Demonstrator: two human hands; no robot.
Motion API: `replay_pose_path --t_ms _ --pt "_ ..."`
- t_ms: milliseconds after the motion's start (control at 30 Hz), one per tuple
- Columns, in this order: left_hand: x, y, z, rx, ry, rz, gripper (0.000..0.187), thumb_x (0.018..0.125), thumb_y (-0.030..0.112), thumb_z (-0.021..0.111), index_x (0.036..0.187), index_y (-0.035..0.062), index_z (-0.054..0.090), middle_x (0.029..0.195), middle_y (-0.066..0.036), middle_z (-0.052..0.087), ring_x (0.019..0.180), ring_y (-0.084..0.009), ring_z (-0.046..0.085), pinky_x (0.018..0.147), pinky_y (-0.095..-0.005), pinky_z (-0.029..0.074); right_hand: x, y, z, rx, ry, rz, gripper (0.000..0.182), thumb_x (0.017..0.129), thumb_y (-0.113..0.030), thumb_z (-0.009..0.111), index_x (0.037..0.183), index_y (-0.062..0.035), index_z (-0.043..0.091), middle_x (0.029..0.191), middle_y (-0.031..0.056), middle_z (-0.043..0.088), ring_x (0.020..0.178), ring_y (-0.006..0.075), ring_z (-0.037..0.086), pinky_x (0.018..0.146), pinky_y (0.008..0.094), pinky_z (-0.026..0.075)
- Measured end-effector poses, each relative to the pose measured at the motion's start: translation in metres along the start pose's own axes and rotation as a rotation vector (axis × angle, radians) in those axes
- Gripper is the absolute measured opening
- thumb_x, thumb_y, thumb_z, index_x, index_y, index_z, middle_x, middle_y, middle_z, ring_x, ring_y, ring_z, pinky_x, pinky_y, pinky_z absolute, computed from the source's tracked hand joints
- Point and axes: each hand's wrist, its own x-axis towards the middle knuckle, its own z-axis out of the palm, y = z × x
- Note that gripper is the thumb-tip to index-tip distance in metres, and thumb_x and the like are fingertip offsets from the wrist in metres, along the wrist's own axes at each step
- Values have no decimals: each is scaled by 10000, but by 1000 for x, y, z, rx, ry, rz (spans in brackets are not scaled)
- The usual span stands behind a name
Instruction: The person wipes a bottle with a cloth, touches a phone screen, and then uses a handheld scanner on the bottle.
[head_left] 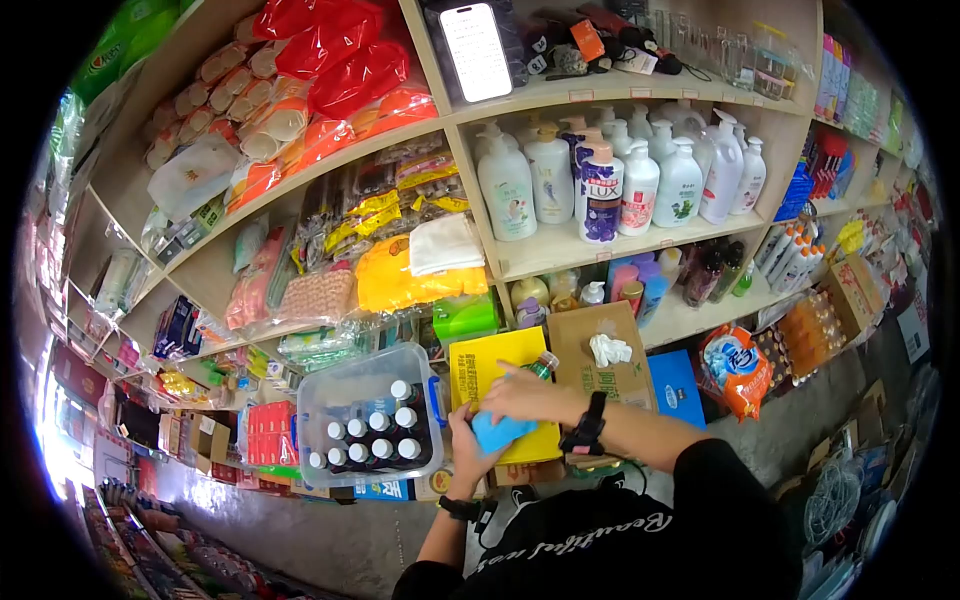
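Blue cloth (503,432) sits over yellow box (474,362), left hand (468,447) closed on it. Right hand (522,393) above box too, grip: can't tell; green bottle (543,366) pokes out past it. Tub (366,366) left of box.

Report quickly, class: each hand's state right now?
Left hand: closed, holding the bunched light-blue cloth.
Right hand: fingers curled at the cloth; grip cannot be told.

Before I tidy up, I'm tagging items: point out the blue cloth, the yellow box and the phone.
Blue cloth (503,432): head view, visible middle.
Yellow box (484,360): head view, top face.
Phone (475,53): head view, lit screen.
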Motion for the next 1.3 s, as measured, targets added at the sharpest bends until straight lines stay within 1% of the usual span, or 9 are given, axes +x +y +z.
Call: replay_pose_path --t_ms 200,300,500,800,900,1000,1100,1200,1300 --pt "6 16 -1 4 15 50 946 657 259 996 1359 -38 436 1142 -179 504 1016 -319 562 881 -414 501 -37 61 -11 87 -7 135 340 897 -188 657 1221 -230 752 1134 -2 771 1114 243 691 1124 589 393" --pt "6 17 1 23 23 68 927 656 255 994 1346 -37 447 1150 -184 507 1008 -324 569 879 -420 502 -28 37 -12 36 64 138 219 860 -215 700 1050 -195 807 952 63 781 973 278 711 1043 520 433" --pt "0 -5 2 74 45 142 950 640 268 1016 1332 -23 434 1152 -149 499 1025 -274 565 895 -395 510 7 -1 13 62 -42 43 173 863 -314 713 975 -195 771 926 33 756 1029 242 704 1053 525 440" --pt "-5 -16 17 -12 155 3 870 617 268 1047 1233 2 493 1157 -129 555 1061 -266 620 911 -387 525 -31 67 7 148 53 84 207 893 -330 708 1026 -191 785 892 74 769 904 278 723 848 457 478" --pt "-3 9 5 165 213 83 820 609 284 1047 1193 7 542 1116 -141 600 1036 -303 642 916 -398 529 -21 38 -17 -18 -52 77 207 873 -306 718 1030 -195 795 858 87 767 845 289 720 835 430 481" --pt "-3 7 4 159 238 102 801 585 303 1054 1178 12 602 1121 -161 651 1032 -321 657 901 -409 539 -2 30 11 68 53 -11 190 862 -290 717 999 -188 800 820 92 759 830 287 714 823 411 479" --pt "-1 4 4 144 250 112 777 584 300 1054 1167 5 634 1115 -166 688 1017 -318 680 893 -413 553 1 27 11 51 55 3 175 845 -269 690 961 -248 820 885 69 772 841 279 727 763 429 500" --pt "1 7 5 126 235 131 720 588 289 1052 1123 -3 668 1089 -169 723 1002 -315 705 893 -413 565 -12 42 8 150 64 -44 188 889 -284 677 1016 -237 807 945 82 777 877 314 729 767 460 517" --pt "0 7 1 83 186 117 665 584 279 1051 1067 -18 705 1058 -171 744 990 -317 719 904 -409 567 -37 42 -26 239 -62 110 217 947 -314 655 1089 -214 785 980 117 769 915 351 724 792 489 539"
